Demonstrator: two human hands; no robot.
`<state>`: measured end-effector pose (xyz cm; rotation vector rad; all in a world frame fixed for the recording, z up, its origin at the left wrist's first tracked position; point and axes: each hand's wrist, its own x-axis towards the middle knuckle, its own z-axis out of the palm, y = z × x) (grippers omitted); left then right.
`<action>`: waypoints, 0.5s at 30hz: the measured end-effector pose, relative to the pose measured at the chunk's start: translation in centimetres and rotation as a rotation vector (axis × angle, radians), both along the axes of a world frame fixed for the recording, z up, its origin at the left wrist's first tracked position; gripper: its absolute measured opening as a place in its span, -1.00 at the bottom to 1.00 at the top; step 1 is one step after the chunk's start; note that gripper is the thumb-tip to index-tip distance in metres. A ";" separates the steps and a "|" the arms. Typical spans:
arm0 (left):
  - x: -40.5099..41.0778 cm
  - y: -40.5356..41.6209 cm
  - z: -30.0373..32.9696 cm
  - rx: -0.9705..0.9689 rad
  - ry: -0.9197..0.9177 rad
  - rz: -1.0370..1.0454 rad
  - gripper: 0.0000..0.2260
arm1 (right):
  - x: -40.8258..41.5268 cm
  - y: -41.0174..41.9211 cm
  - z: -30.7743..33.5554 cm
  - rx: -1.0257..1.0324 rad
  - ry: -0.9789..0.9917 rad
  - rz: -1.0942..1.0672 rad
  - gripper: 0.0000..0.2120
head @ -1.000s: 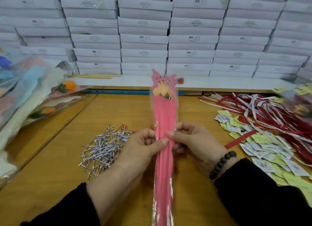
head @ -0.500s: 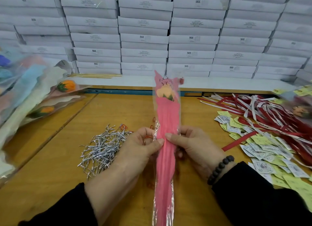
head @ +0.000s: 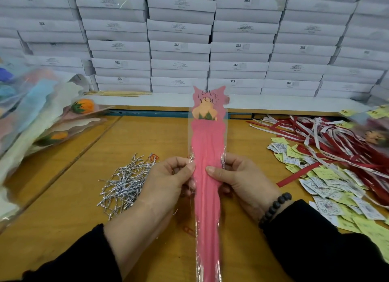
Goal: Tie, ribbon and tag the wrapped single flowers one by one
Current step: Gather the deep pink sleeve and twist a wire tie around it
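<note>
Wrapped flower [head: 207, 155] over wooden table [head: 63, 197], boxes [head: 181, 48] behind

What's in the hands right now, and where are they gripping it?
Both the left hand and right hand pinch one pink wrapped flower at mid-sleeve, below the bloom.

Rows of flat white boxes [head: 242, 48], several printed "SGS", stand stacked in tall columns along the far side of a yellow wooden table [head: 63, 197], filling the background from edge to edge. A white shelf [head: 284, 105] runs along the foot of the stacks. A bundle of thin wooden sticks [head: 117, 93] lies at the base of the boxes on the left, just behind the table's far edge.
</note>
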<state>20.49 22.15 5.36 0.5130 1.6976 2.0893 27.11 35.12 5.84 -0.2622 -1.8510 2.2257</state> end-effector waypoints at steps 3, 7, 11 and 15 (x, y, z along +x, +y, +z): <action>0.0 0.1 0.0 0.025 -0.017 0.006 -0.93 | 0.0 -0.2 -0.1 -0.019 0.012 -0.005 -0.82; 0.0 0.1 0.0 0.051 -0.054 0.007 -0.97 | 0.1 -0.4 0.0 -0.040 0.013 -0.025 -0.81; 0.1 0.0 0.1 0.053 -0.042 -0.019 -0.95 | 0.2 -0.6 0.0 -0.050 0.013 -0.003 -0.79; 0.1 0.0 0.0 0.059 -0.038 -0.039 -0.90 | 0.2 -0.6 0.1 -0.055 0.020 -0.003 -0.80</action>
